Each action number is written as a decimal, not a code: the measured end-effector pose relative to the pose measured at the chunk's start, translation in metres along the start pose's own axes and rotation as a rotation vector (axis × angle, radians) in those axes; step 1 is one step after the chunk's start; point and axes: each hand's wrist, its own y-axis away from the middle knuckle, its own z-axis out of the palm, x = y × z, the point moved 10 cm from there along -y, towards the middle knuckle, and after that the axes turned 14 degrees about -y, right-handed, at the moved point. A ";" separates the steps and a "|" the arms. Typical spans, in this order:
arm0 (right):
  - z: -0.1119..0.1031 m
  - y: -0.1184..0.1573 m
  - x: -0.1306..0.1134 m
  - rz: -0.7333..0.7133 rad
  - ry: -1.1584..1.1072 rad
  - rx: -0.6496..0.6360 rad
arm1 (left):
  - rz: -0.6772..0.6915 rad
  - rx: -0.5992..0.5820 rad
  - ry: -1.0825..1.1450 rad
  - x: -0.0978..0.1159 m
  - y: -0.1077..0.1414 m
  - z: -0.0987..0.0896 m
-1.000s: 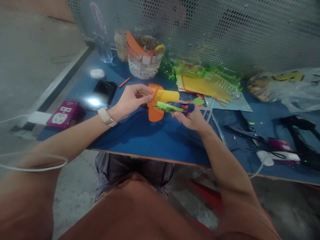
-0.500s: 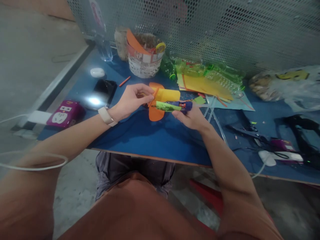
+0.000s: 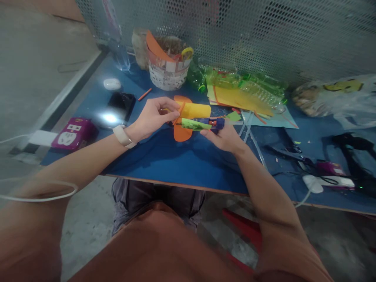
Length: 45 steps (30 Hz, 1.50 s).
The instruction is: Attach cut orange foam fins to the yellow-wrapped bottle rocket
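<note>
My left hand (image 3: 157, 117) pinches a thin orange strip (image 3: 181, 107) between thumb and fingertips. The strip lies across the left part of a yellow paper tube (image 3: 198, 110). Rounded orange paper pieces (image 3: 182, 133) stick out on both sides of the tube, so it looks like a small paper plane. My right hand (image 3: 225, 137) is closed around a glue gun (image 3: 216, 123) with a blue body and a green patterned side. Its nozzle points left, close to the strip and my left fingertips. A clear stick runs out of its back end. The fingers under the gun are partly hidden.
A white woven basket (image 3: 169, 76) holds orange paper and yellow-handled scissors. Green plastic bottles (image 3: 258, 88) lie over coloured paper sheets (image 3: 229, 100). Clear sticks (image 3: 255, 145) rest right of my hand. Left are a black phone (image 3: 122, 105), white case (image 3: 112, 84) and purple power socket (image 3: 72, 133).
The whole view has shifted slightly. Both hands keep nearly the same pose, with the glue gun still beside the orange strip and yellow tube.
</note>
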 end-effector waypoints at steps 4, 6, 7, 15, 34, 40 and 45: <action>-0.002 0.001 -0.004 -0.037 0.007 0.032 | -0.009 -0.013 -0.011 0.002 0.001 0.000; -0.002 0.001 -0.005 -0.057 0.006 0.032 | -0.004 -0.020 -0.001 0.003 0.001 0.001; -0.002 0.000 -0.005 -0.063 0.006 0.033 | -0.001 -0.021 0.008 0.003 0.001 0.002; -0.005 -0.001 -0.002 -0.058 0.033 0.037 | -0.018 -0.038 0.034 0.001 0.001 0.004; -0.005 0.001 -0.011 -0.228 0.012 0.103 | -0.034 -0.019 0.094 0.003 0.002 0.003; -0.008 -0.001 -0.015 -0.221 -0.017 0.097 | -0.028 -0.024 0.102 0.002 0.002 0.004; -0.011 -0.001 -0.010 -0.160 -0.016 0.103 | -0.030 -0.036 0.095 0.001 0.002 0.004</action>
